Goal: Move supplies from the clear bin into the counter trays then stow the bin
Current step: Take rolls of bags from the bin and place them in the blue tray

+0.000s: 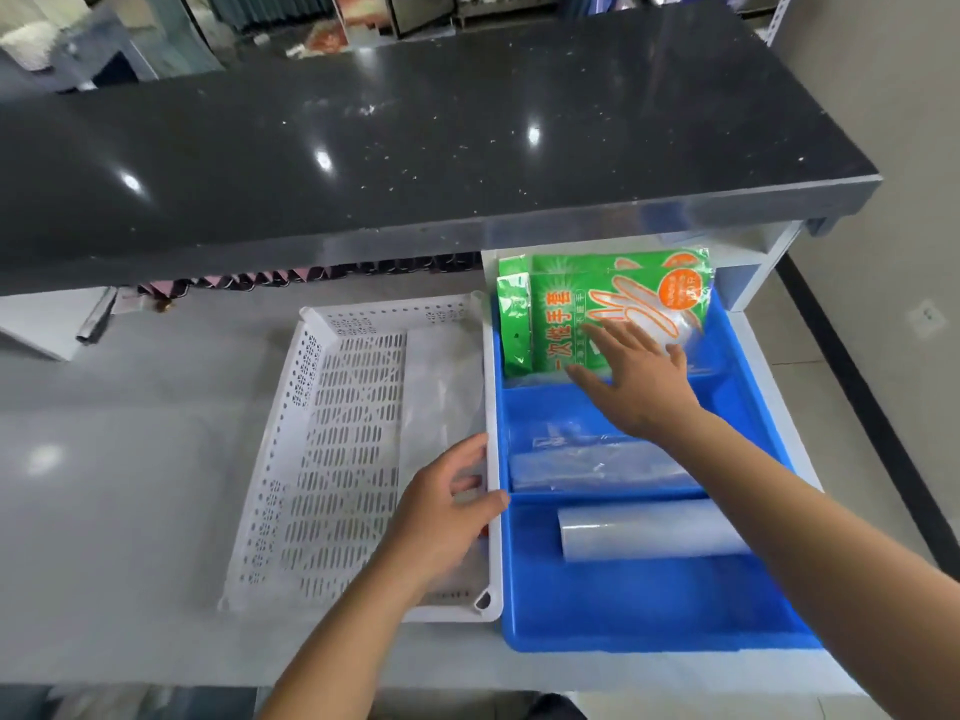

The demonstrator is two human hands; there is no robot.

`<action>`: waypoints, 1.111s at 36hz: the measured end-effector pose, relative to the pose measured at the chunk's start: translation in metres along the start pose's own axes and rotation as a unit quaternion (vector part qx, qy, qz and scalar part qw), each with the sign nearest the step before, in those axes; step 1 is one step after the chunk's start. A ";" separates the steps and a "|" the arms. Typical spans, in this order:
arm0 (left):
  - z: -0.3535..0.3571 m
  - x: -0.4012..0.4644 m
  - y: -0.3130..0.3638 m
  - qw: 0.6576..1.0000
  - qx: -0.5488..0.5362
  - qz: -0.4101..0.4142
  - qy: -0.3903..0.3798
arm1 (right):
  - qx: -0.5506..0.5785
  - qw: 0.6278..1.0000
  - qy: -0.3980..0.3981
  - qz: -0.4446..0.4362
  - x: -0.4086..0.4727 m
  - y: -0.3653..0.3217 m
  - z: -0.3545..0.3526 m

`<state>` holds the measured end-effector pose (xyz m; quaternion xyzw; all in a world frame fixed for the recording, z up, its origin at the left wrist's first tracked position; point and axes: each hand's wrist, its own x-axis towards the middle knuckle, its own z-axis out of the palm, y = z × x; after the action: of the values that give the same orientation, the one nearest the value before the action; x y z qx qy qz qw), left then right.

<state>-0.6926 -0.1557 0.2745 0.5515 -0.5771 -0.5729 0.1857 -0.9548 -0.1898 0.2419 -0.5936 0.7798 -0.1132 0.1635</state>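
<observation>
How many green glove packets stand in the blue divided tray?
2. A large green glove packet leans in the far compartment of the blue plastic tray, under the right hand; a narrower green packet stands at its left. More may hide behind.

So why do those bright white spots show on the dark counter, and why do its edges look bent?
Head view: the spots are ceiling lights mirrored in the glossy black countertop; the wide-angle lens bows its straight edges; the clear roll in the blue tray also catches glare; the far background is soft and blurred.
</observation>
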 end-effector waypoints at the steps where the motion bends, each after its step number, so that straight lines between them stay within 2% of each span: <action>1: -0.008 -0.004 0.003 1.000 -0.001 0.010 -0.006 | -0.001 1.000 -0.006 0.008 -0.007 -0.007 -0.004; 7: -0.079 -0.056 -0.001 0.992 0.070 0.107 0.018 | 0.064 0.997 -0.038 -0.025 -0.084 -0.085 -0.014; 13: -0.150 -0.149 -0.076 0.967 0.156 0.129 0.152 | 0.174 0.975 -0.029 -0.139 -0.177 -0.215 0.015; 17: -0.196 -0.215 -0.152 0.959 0.157 0.058 0.227 | 0.153 0.961 -0.085 -0.215 -0.232 -0.299 0.070; 20: -0.231 -0.264 -0.214 0.952 0.174 0.002 0.250 | 0.086 0.950 -0.185 -0.237 -0.265 -0.347 0.119; 22: -0.252 -0.296 -0.253 0.946 0.180 -0.068 0.261 | 0.049 0.937 -0.244 -0.244 -0.282 -0.373 0.148; 27: -0.288 -0.368 -0.327 0.923 0.143 -0.197 0.300 | -0.019 0.895 -0.346 -0.282 -0.317 -0.434 0.204; 31: -0.293 -0.405 -0.368 0.902 0.058 -0.244 0.351 | -0.042 0.867 -0.381 -0.317 -0.329 -0.473 0.226; 35: -0.297 -0.418 -0.394 0.893 -0.015 -0.273 0.356 | -0.074 0.843 -0.396 -0.357 -0.328 -0.507 0.245; 40: -0.317 -0.418 -0.412 0.877 -0.045 -0.310 0.364 | -0.097 0.810 -0.440 -0.376 -0.312 -0.554 0.281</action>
<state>-0.1154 0.1638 0.1793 0.8628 -0.2421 -0.3854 0.2200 -0.2771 -0.0338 0.2257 -0.8395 0.3469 0.1836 0.3756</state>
